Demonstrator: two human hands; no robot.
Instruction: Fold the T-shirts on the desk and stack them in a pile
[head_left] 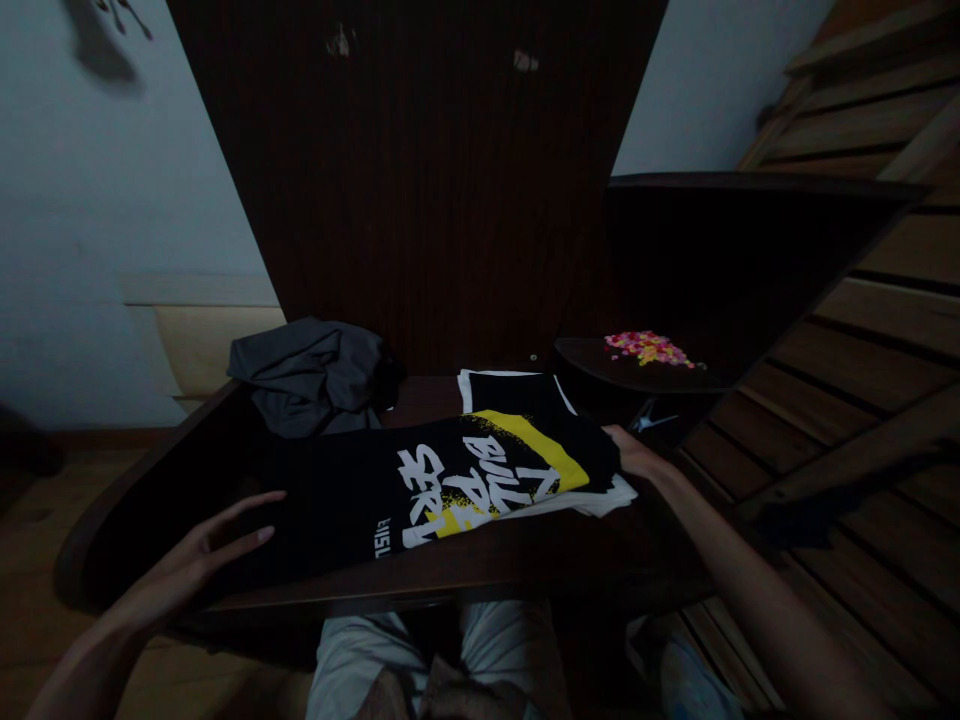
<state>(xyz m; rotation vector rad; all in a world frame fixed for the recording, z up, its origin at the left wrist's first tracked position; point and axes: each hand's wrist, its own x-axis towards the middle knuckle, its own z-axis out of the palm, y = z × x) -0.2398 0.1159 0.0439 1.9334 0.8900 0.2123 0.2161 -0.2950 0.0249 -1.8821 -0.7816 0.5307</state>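
Observation:
A black T-shirt point(330, 495) with white lettering and a yellow band lies folded lengthwise across the dark wooden desk point(480, 578). At its left end, my left hand point(199, 558) has thumb and fingers apart, resting on or just over the dark cloth. My right hand point(634, 455) grips the other end of the shirt at the right, its fingertips partly hidden by the fabric. Beneath and behind that end is a folded black-and-white garment point(517, 392), its white edges showing on several sides.
A crumpled grey cloth point(311, 370) sits at the desk's back left. Small pink and yellow pieces point(649, 348) are piled on a corner shelf point(600, 368) at right. A tall dark panel point(442, 200) rises behind, with wooden slats point(862, 360) along the right.

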